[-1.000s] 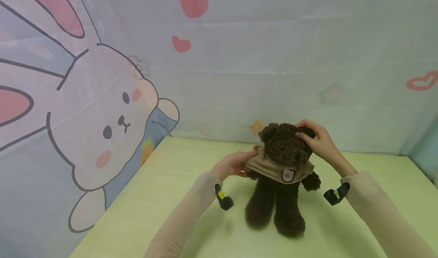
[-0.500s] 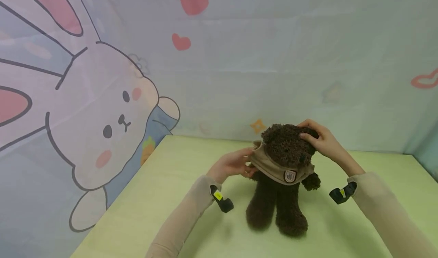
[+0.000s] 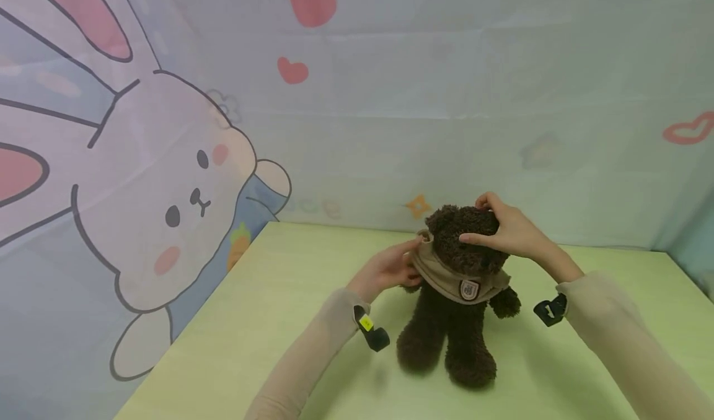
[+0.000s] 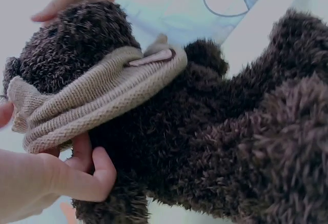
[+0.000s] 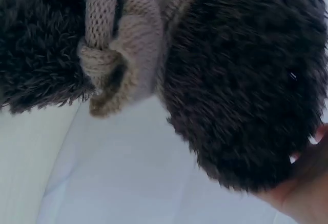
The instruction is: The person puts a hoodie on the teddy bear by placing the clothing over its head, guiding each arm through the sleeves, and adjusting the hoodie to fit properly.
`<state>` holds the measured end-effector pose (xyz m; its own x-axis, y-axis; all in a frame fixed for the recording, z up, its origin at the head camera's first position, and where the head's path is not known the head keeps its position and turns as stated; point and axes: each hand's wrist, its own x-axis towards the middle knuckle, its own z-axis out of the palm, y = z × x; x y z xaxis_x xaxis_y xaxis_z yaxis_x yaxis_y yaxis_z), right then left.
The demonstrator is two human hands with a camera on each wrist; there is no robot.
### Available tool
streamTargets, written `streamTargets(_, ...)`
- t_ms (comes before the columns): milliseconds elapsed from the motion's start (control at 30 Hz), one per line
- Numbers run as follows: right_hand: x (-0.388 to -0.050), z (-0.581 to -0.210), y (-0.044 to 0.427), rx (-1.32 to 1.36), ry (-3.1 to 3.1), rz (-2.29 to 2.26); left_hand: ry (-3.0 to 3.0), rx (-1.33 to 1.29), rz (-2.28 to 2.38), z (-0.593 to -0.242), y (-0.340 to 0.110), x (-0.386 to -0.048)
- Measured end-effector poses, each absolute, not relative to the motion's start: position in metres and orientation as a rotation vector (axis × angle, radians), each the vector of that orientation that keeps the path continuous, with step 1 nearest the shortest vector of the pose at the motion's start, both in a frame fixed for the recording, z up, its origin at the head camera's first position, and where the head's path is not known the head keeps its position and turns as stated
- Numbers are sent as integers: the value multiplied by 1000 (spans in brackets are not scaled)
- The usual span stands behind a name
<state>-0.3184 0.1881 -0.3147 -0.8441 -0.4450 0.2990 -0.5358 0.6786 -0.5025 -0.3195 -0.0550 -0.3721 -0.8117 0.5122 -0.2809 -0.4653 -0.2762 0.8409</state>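
Note:
A dark brown teddy bear (image 3: 421, 336) stands upright on the table, its head tipped forward. Bunched around its neck and shoulders is a tan knitted sweater (image 3: 437, 277) with a small shield-shaped patch (image 3: 469, 290) on the front. My left hand (image 3: 387, 268) grips the sweater's edge at the bear's left side in the head view; in the left wrist view its curled fingers (image 4: 100, 175) lie under the rolled knit (image 4: 107, 101). My right hand (image 3: 515, 234) holds the bear's head from the right, thumb across the face. In the right wrist view, that hand (image 5: 300, 190) is partly hidden by fur.
The pale green table (image 3: 301, 271) reaches back to a hanging cloth (image 3: 390, 79) printed with hearts and a large cartoon rabbit (image 3: 184, 191). A dark wrist camera (image 3: 372, 330) sticks out from my left cuff, and another wrist camera (image 3: 550, 310) from my right.
My right hand has shifted on the bear's head, its thumb now reaching farther left across the face. The left hand stays at the sweater's edge with a slight shift of its fingers.

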Motion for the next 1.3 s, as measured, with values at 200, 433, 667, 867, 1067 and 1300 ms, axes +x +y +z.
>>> streamTargets(200,-320,-317,178,794,-2775,770,1467,111,2099,-377,-54,-323)
streamTargets(433,-322,-323,179,866,-2649,781,1602,70,2124,-382,-59,-321)
streamTargets(667,-325,-325,185,915,-2346,791,1790,87,2062,-381,-69,-322)
streamTargets(867,-328,-319,192,951,-2291,740,1912,287,1931,-384,-77,-324)
streamTargets(1067,-327,-319,199,948,-2325,695,1986,219,1955,-399,-79,-323)
streamTargets(1300,-325,-326,202,934,-2343,671,2196,372,1851,-408,-83,-313)
